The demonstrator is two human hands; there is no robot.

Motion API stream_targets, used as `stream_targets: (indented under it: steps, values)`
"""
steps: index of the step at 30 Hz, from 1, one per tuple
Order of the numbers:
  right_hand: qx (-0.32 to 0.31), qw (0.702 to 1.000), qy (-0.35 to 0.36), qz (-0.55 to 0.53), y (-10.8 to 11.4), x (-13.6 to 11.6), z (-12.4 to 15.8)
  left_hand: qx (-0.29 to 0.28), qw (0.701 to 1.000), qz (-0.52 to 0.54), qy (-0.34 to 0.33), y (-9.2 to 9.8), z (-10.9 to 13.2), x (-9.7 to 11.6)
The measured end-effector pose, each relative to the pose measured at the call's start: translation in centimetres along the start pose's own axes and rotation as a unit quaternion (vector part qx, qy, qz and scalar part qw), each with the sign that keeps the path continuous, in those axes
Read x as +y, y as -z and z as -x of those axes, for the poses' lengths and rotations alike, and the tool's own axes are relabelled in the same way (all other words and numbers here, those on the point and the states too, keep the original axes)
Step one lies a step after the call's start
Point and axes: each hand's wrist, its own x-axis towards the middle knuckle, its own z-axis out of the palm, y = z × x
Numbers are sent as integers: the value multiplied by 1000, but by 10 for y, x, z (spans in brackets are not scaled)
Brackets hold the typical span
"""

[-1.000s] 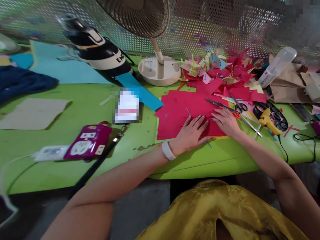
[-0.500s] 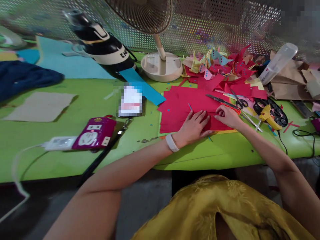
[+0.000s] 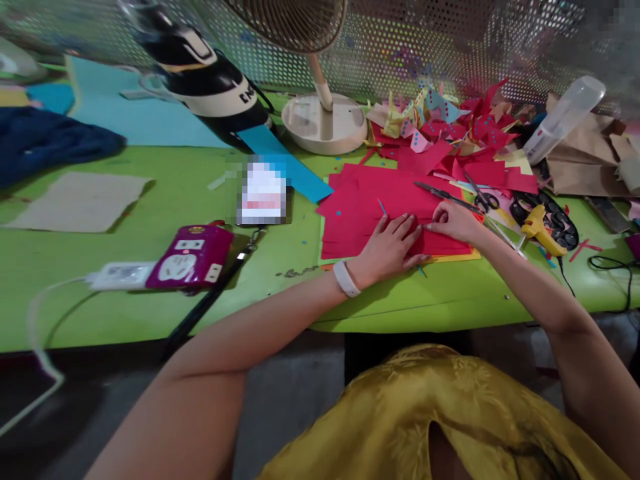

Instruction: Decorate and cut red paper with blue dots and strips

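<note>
A stack of red paper sheets (image 3: 365, 200) lies on the green table (image 3: 165, 213). My left hand (image 3: 387, 245), with a white band at the wrist, lies flat on the red paper with its fingers stretched out. My right hand (image 3: 453, 222) is just to its right, fingers curled and pinching at the red paper's surface. Scissors (image 3: 473, 193) and a yellow glue gun (image 3: 539, 230) lie right of my right hand.
A fan base (image 3: 325, 123) and a black-and-white bottle (image 3: 210, 87) stand at the back. Folded coloured paper shapes (image 3: 440, 123) pile up behind the red sheets. A magenta power strip (image 3: 190, 265), a blue paper strip (image 3: 285, 163) and brown paper (image 3: 585, 157) also lie on the table.
My right hand went from lying flat on the red paper to curling its fingers into a pinch beside my left hand. My left hand stayed flat. The view shifted slightly.
</note>
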Motion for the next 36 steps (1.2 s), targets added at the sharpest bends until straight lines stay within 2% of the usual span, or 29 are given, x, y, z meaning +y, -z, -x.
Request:
stream_targets:
  steps: [4, 11, 16, 20, 24, 29, 34, 36]
  values:
    - [-6, 1000, 10, -6, 0, 1, 1, 1, 1000, 1, 2, -1, 1, -1]
    - [-59, 991, 45, -115, -1, 19, -6, -10, 1000, 9, -7, 5, 2, -5]
    - [-50, 992, 38, -109, 2, 18, -3, -22, 998, 53, -10, 16, -3, -27]
    - [-24, 995, 40, -84, 3, 12, 4, 32, 996, 80, -23, 18, -5, -50]
    - [-3, 999, 39, 5, 3, -1, 13, 81, 994, 70, -15, 10, -7, -57]
    - [-63, 996, 21, 56, 7, -14, 18, 101, 994, 46, -7, 7, -8, -52]
    - [-170, 985, -3, 42, 15, -19, 13, 86, 996, 10, -10, 11, -7, -46]
    - [-189, 981, -10, 40, 15, -22, 12, 77, 997, -9, -19, 13, -6, -44]
